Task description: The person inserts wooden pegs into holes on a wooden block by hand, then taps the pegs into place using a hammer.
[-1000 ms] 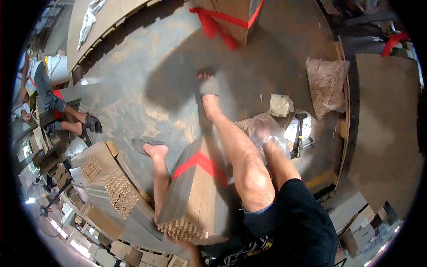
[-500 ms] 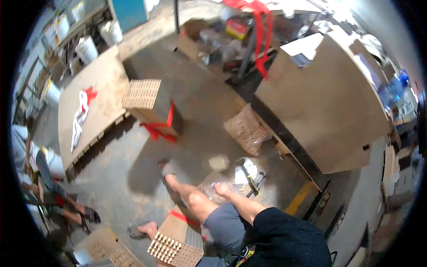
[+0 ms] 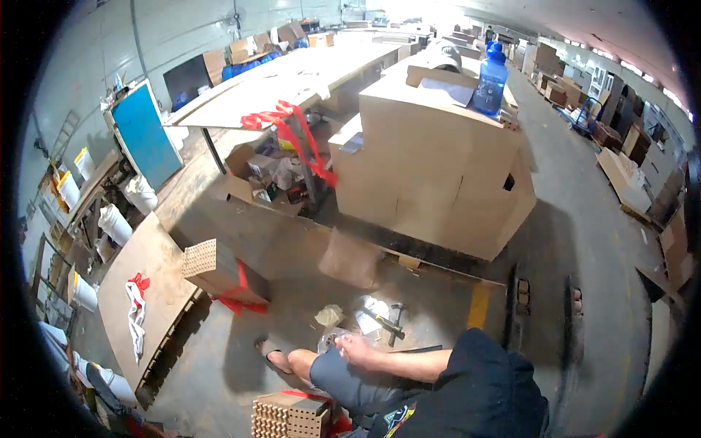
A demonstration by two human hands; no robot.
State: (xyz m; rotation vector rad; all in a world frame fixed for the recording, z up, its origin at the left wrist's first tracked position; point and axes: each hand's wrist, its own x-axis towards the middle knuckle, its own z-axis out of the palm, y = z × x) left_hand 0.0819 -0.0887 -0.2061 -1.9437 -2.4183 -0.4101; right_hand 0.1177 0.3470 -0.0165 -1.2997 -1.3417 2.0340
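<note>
My right hand (image 3: 355, 351) is at the end of a bare forearm coming out of a black sleeve. Its fingers are curled closed over a clear plastic bag (image 3: 332, 339) beside my knee; what they grip, if anything, is too small to make out. Below my leg, a stack of drilled boards (image 3: 312, 417) stands with red tape around it. Several wooden dowels (image 3: 270, 418) stick out of its holes. Two hammers (image 3: 385, 323) lie on the floor past my hand, partly over a white sheet (image 3: 369, 314). My left hand is out of sight.
A second taped board stack (image 3: 219, 270) stands ahead on the left, beside a low board-topped platform (image 3: 150, 292). A tan-filled plastic bag (image 3: 350, 259) lies by a large board-sided stack (image 3: 431, 175) topped with a blue bottle (image 3: 491, 80). A crumpled bag (image 3: 329, 315) lies near the hammers.
The view has swung up and to the right, showing more of the hall. My right hand stays by the clear plastic bag, its fingers still curled.
</note>
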